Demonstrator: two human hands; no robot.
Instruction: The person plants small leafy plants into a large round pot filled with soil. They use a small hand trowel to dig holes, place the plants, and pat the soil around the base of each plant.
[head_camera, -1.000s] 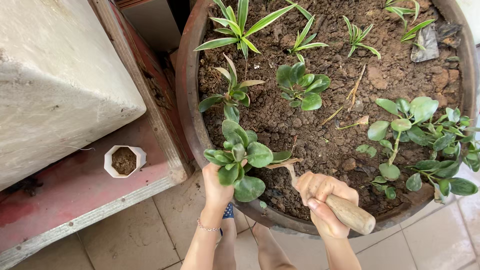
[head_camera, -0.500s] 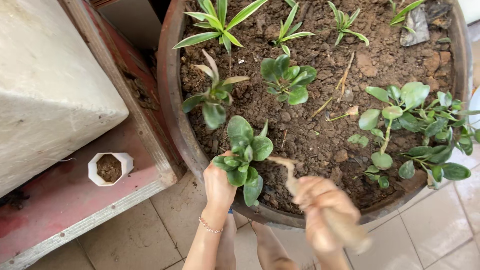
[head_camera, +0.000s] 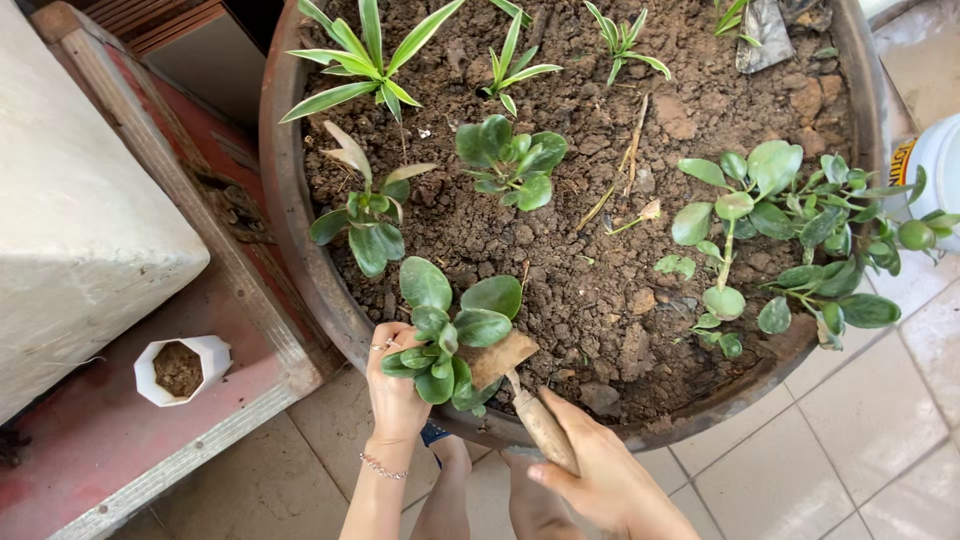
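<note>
While left hand (head_camera: 393, 385) grips plant (head_camera: 450, 330), planter (head_camera: 290, 215) holds soil (head_camera: 590, 260).

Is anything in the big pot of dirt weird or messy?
Yes. A crumpled grey scrap of wrapper lies half-buried in the soil near the far rim of the round brown planter, and dry yellow stems lie loose among the plants.

Trowel (head_camera: 520, 385): smooth, pale wooden handle; blade dull and soil-coated. Round-leaved plant (head_camera: 445, 335): thick, glossy green leaves. Soil (head_camera: 590, 250): dry, crumbly, matt brown clods. Large planter (head_camera: 285, 215): worn, matt brown rim. Small cup (head_camera: 180, 370): smooth white plastic. Bench (head_camera: 90, 450): rough wood with faded red paint. Floor (head_camera: 840, 450): smooth, pale tiles.
</note>
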